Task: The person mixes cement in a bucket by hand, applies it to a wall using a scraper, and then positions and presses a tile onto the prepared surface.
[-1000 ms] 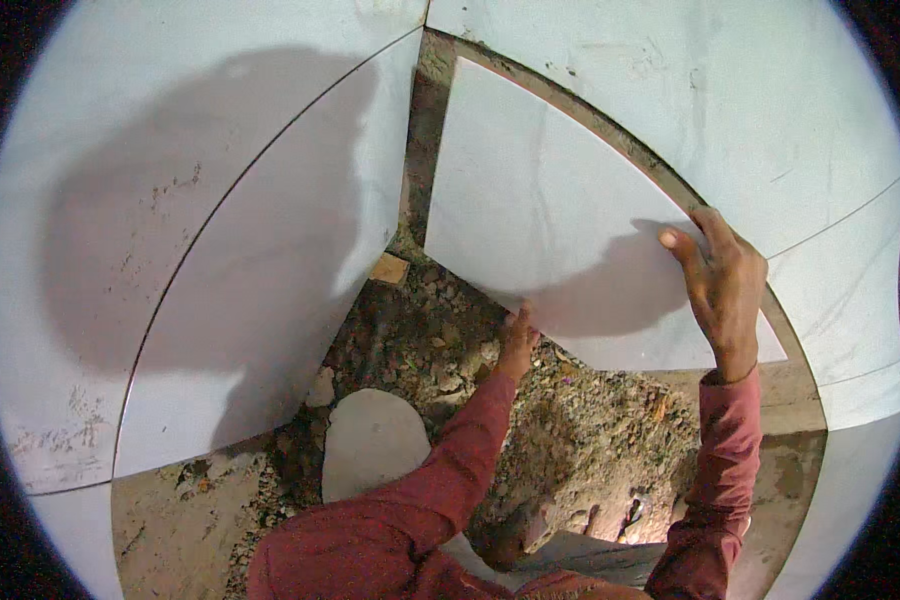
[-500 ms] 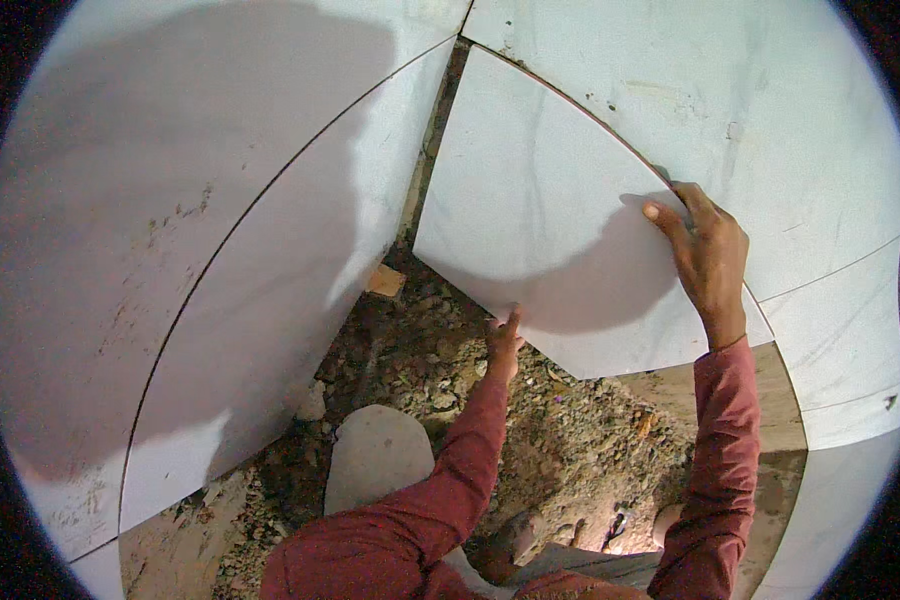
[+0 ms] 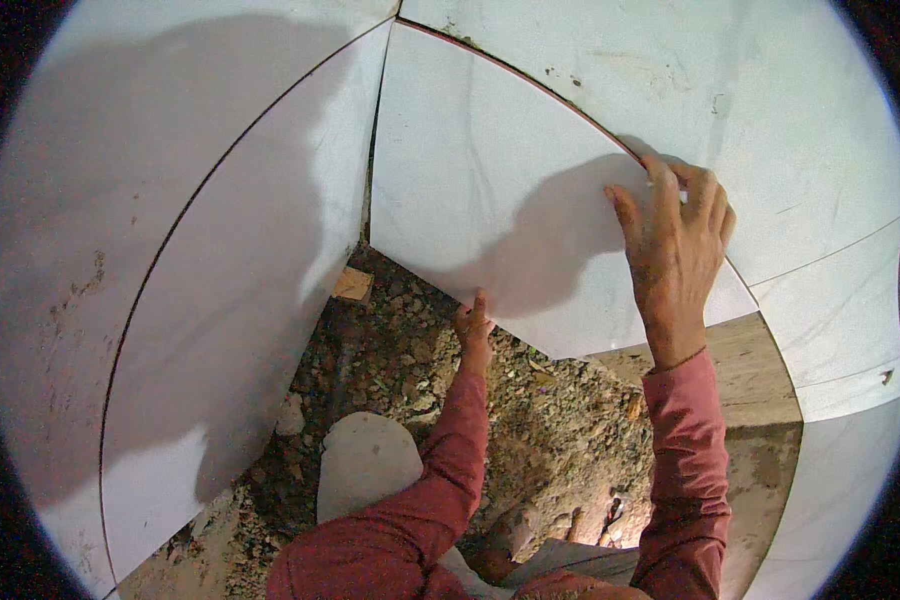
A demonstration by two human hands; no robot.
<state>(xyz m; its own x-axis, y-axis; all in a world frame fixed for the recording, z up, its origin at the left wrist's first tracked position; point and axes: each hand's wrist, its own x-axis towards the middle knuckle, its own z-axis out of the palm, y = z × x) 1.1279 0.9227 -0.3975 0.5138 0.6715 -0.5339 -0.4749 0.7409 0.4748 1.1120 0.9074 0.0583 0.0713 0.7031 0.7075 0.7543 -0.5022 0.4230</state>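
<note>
A large white floor tile [image 3: 470,180] lies in the corner between other pale tiles, its near edge reaching over bare rubble. My left hand [image 3: 475,332] grips that near edge, with the thumb on the upper face and the other fingers partly hidden below. At the tile's far right edge is my right hand [image 3: 675,235], its fingers bent and apart, the fingertips close to the seam. The right thumb stands away from the fingers over the tile face. Whether the right fingertips press on the edge is hard to see. A thin dark gap runs along the tile's left side.
Shaded white tiles [image 3: 220,260] stand along the left, and more pale tiles [image 3: 770,130] spread across the far right. Rough soil and stones [image 3: 550,430] lie below my hands. A small tan block [image 3: 353,284] sits by the left tile. My grey-clad knee [image 3: 370,465] is nearby.
The tile has shifted left against its neighbour, and the gap on its left side has narrowed. My right hand has loosened from the edge; my left hand keeps its hold.
</note>
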